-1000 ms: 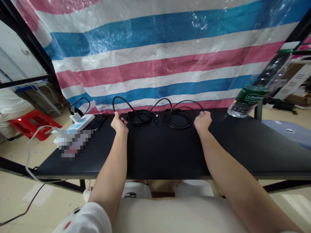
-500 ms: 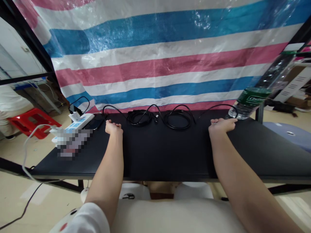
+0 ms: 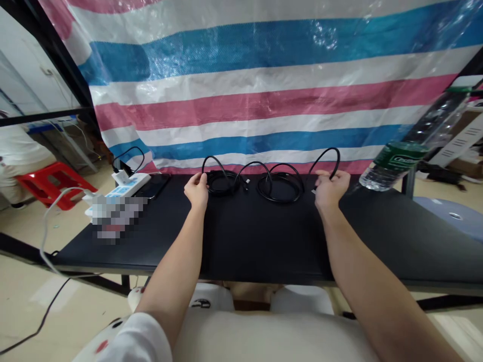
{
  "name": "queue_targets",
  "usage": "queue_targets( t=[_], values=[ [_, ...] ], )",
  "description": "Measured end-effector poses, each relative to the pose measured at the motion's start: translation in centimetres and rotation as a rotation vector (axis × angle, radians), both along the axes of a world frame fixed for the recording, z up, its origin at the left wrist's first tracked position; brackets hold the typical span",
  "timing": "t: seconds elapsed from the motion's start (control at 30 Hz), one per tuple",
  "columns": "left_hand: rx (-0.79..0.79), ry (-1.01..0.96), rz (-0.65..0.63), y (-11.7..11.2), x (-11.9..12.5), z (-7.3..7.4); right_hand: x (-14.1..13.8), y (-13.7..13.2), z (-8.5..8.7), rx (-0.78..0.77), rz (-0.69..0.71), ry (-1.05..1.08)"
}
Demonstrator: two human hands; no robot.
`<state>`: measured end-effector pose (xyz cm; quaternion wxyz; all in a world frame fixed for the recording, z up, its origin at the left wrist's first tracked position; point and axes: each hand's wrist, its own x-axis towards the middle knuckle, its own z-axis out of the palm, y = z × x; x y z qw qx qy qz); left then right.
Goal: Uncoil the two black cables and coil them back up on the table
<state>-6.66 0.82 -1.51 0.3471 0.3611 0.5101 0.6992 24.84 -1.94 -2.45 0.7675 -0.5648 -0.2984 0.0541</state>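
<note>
Two coils of black cable, a left coil [image 3: 222, 192] and a right coil [image 3: 279, 201], lie side by side at the back of the black tabletop [image 3: 264, 241]. Left of the coils, my left hand [image 3: 196, 191] is closed on a cable that arches up and over toward the left coil. On the other side my right hand [image 3: 332, 187] grips a cable whose loop stands up above the fingers. A small light-coloured connector [image 3: 247, 181] shows between the coils. My fingertips are partly hidden by the backs of my hands.
A large plastic bottle [image 3: 396, 158] with a green label leans at the back right. White power strip [image 3: 121, 190] and dark phone [image 3: 156, 186] lie at the left. Behind the table hangs a striped sheet [image 3: 241, 110]. A red stool [image 3: 51, 183] stands beyond, near a seated person.
Both hands have moved inward, nearer the coils, still holding cable. The arches beside the hands have become tighter and taller. The view has shifted slightly.
</note>
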Motion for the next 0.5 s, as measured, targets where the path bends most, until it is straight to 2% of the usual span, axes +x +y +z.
queue_targets(
  t=[0.03, 0.13, 0.2, 0.27, 0.33, 0.5],
  values=[
    [0.004, -0.005, 0.019, -0.3, 0.4, 0.3, -0.6, -0.3, 0.0, -0.052, 0.000, -0.071],
    [0.008, -0.011, -0.042, -1.3, 1.4, 1.0, -1.9, -1.0, -0.1, -0.282, 0.033, -0.275],
    [0.008, -0.012, -0.100, -1.6, 1.8, 1.2, -2.4, -1.2, -0.2, -0.433, 0.077, -0.388],
    [0.015, -0.007, -0.146, -1.8, 2.1, 1.1, -2.6, -1.2, -0.3, -0.514, 0.097, -0.444],
    [0.021, -0.001, -0.185, -1.8, 2.3, 1.0, -2.4, -1.0, -0.4, -0.497, 0.072, -0.421],
    [0.008, -0.031, -0.223, -1.7, 2.5, 0.8, -1.4, -0.9, -0.1, -0.282, -0.019, -0.260]
  ],
)
